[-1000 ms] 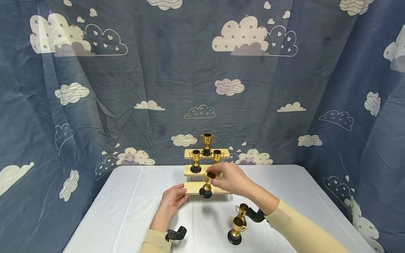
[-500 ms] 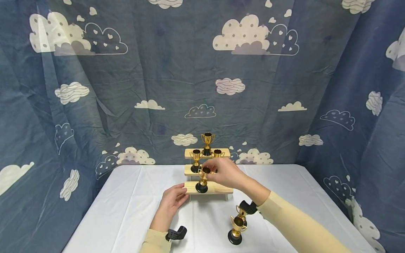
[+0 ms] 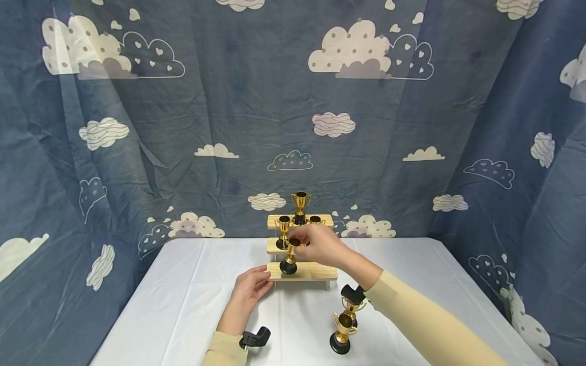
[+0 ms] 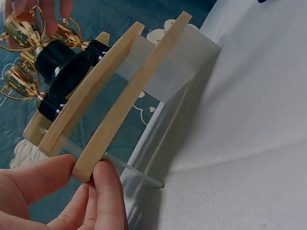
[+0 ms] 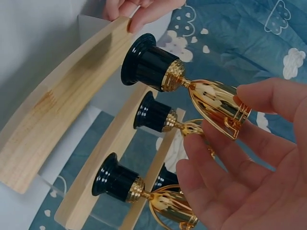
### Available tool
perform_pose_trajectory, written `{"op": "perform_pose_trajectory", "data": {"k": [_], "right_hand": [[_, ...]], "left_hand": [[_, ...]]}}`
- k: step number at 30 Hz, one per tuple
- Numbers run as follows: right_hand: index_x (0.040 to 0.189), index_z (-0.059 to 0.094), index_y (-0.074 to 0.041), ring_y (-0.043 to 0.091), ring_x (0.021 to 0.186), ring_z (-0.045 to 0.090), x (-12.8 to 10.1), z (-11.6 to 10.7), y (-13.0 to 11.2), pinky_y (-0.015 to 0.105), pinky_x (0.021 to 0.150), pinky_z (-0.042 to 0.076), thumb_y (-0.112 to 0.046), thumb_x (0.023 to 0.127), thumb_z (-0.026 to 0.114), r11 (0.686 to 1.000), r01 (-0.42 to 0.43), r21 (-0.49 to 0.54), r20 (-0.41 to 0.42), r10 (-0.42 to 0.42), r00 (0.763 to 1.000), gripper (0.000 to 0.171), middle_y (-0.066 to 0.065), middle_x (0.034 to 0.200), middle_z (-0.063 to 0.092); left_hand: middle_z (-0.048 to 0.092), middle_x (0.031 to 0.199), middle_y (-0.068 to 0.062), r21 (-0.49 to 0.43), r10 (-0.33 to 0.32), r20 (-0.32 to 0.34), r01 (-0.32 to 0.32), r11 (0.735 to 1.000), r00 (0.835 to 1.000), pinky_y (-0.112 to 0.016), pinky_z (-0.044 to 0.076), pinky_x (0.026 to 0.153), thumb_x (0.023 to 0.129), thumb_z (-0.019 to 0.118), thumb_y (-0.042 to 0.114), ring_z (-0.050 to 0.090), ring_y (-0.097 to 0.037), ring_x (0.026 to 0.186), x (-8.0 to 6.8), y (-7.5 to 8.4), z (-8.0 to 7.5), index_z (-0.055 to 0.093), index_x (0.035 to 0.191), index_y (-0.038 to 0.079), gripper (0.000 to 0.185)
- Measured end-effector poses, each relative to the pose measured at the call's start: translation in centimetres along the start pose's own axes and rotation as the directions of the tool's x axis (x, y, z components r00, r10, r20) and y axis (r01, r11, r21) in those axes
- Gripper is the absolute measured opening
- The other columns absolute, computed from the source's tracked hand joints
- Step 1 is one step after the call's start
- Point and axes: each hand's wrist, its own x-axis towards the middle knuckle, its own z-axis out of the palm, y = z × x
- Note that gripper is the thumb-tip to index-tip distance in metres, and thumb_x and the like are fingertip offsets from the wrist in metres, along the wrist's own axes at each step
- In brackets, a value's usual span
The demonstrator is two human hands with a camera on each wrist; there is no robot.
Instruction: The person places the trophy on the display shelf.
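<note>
Down front on the table, two cups look left to do. The left hand pinches the bottom shelf by its end; above that, the right hand pinches another cup near its rim, probably not down yet, hard to tell. Behind, done: a pair on the middle shelf, one cup up top.

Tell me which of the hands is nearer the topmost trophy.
Right. The right hand holds another trophy below and in front of the topmost trophy; the left hand pinches the left end of the lowest shelf, farther away.
</note>
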Motion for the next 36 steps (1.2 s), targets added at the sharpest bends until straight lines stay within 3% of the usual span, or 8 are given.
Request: {"op": "perform_pose_trajectory", "data": {"k": [12,21,29,36], "right_hand": [[0.117,0.075,-0.017,0.01,0.08,0.06,1.3,0.7,-0.1,0.032,0.07,0.051,-0.014,0.083,0.073,1.0,-0.013,-0.007,0.03,0.013,0.999,0.034,-0.008,0.09,0.067],[0.111,0.077,-0.019,0.011,0.063,0.047,2.1,1.6,-0.2,0.029,0.057,0.037,-0.013,0.081,0.073,0.999,0.017,-0.033,0.024,-0.017,1.0,0.031,-0.007,0.072,0.057],[0.112,0.076,-0.018,0.011,0.061,0.047,2.6,2.5,0.0,0.027,0.054,0.036,-0.013,0.08,0.073,1.0,0.005,-0.018,0.052,-0.004,0.999,0.033,-0.007,0.076,0.062],[0.111,0.077,-0.018,0.011,0.069,0.053,3.1,3.1,0.1,0.029,0.061,0.044,-0.012,0.079,0.073,1.0,0.01,-0.026,0.071,-0.008,0.997,0.033,-0.008,0.081,0.065]], "left_hand": [[0.061,0.124,-0.023,0.004,0.0,0.016,0.0,1.0,1.0,-0.036,0.057,0.089,0.09,0.064,-0.007,0.066,-0.02,0.094,-0.1,0.2,0.0,0.05,0.137,-0.013,0.049],[0.061,0.123,-0.023,0.019,0.006,0.015,-0.006,1.0,1.0,-0.036,0.057,0.089,0.089,0.064,-0.007,0.067,-0.02,0.094,-0.1,0.2,0.0,0.051,0.136,-0.013,0.049],[0.059,0.128,-0.025,0.031,-0.012,-0.009,0.013,0.999,1.0,-0.035,0.058,0.087,0.089,0.064,-0.006,0.067,-0.021,0.096,0.1,0.0,-0.1,0.053,0.135,-0.011,0.048],[0.061,0.125,-0.024,0.032,-0.012,-0.002,0.013,0.999,1.0,-0.034,0.058,0.086,0.089,0.065,-0.006,0.067,-0.02,0.095,0.1,-0.1,-0.1,0.054,0.135,-0.011,0.047]]}}
